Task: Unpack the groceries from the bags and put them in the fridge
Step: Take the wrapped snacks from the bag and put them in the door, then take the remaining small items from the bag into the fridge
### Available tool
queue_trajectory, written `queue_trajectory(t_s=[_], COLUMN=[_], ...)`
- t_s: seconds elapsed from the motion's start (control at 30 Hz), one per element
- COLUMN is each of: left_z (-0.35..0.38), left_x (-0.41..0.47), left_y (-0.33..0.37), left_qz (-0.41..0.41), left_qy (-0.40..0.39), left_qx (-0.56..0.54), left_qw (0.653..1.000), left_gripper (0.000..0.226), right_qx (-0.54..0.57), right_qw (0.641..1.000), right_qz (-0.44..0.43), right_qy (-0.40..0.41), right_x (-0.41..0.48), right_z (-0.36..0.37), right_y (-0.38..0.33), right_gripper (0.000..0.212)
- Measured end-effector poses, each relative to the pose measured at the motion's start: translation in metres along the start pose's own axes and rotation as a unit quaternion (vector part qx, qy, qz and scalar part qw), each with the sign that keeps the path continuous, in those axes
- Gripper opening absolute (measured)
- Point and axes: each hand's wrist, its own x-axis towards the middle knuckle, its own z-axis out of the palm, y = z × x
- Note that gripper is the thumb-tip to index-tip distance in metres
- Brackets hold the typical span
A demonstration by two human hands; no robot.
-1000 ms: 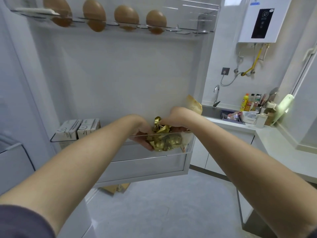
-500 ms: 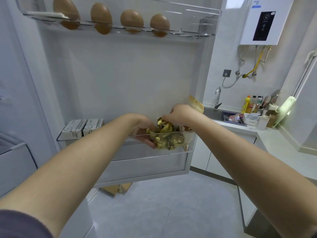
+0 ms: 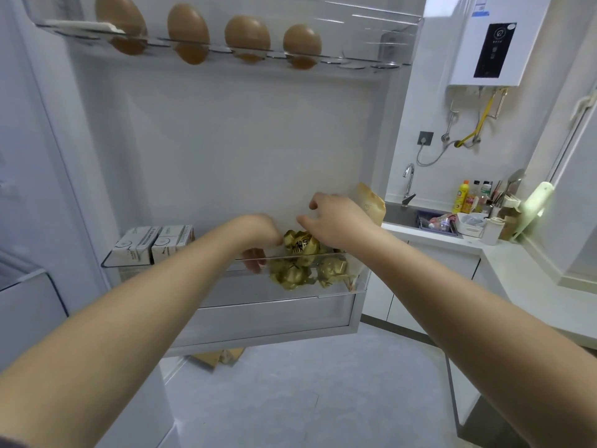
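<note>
From the head view I see crinkled gold-foil wrapped packets [image 3: 302, 263], shiny and bunched in a loose heap, lying at the right end of the clear plastic fridge-door shelf [image 3: 181, 265]. My left hand [image 3: 258, 236] dips behind the shelf's front wall just left of them; I cannot tell whether its fingers grip anything. My right hand [image 3: 336, 218] hovers just above the heap, fingers spread and empty. Two white cartons [image 3: 155, 244] stand at the shelf's left end.
</note>
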Motion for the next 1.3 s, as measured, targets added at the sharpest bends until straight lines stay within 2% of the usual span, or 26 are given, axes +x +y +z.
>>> queue_trajectory(t_s=[0.07, 0.13, 0.27, 0.4, 0.5, 0.63, 0.87, 1.1, 1.3], left_z=[-0.003, -0.002, 0.010, 0.022, 0.031, 0.049, 0.127, 0.246, 0.356], left_x=[-0.009, -0.018, -0.033, -0.043, -0.059, -0.081, -0.100, -0.113, -0.130], left_y=[-0.003, -0.007, -0.020, -0.027, -0.017, 0.011, 0.089, 0.178, 0.242], left_qz=[0.040, 0.068, 0.125, 0.147, 0.138, 0.155, 0.292, 0.405, 0.488], left_qy=[0.087, 0.196, 0.345, 0.425, 0.431, 0.452, 0.479, 0.405, 0.289], left_qx=[0.121, 0.222, 0.229, 0.221, 0.218, 0.188, 0.141, 0.117, 0.127], left_qw=[0.988, 0.953, 0.902, 0.866, 0.864, 0.858, 0.816, 0.812, 0.814], left_gripper=[0.030, 0.034, 0.040, 0.060, 0.073, 0.079, 0.083, 0.082, 0.083], right_qx=[-0.006, -0.019, -0.046, -0.108, -0.147, -0.167, -0.191, -0.241, -0.300], right_qw=[1.000, 0.998, 0.992, 0.961, 0.942, 0.920, 0.923, 0.931, 0.916], right_qz=[-0.013, -0.029, -0.066, -0.138, -0.151, -0.154, -0.081, 0.049, 0.161], right_qy=[0.018, 0.044, 0.094, 0.212, 0.262, 0.319, 0.324, 0.270, 0.214], right_x=[-0.002, -0.005, -0.011, -0.019, -0.029, -0.051, -0.116, -0.219, -0.322], right_z=[0.002, 0.005, 0.009, 0.008, 0.001, -0.020, -0.052, -0.070, -0.073], right_y=[0.001, 0.002, 0.005, 0.011, 0.020, 0.047, 0.151, 0.283, 0.373], right_gripper=[0.045, 0.046, 0.046, 0.043, 0.046, 0.051, 0.063, 0.067, 0.070])
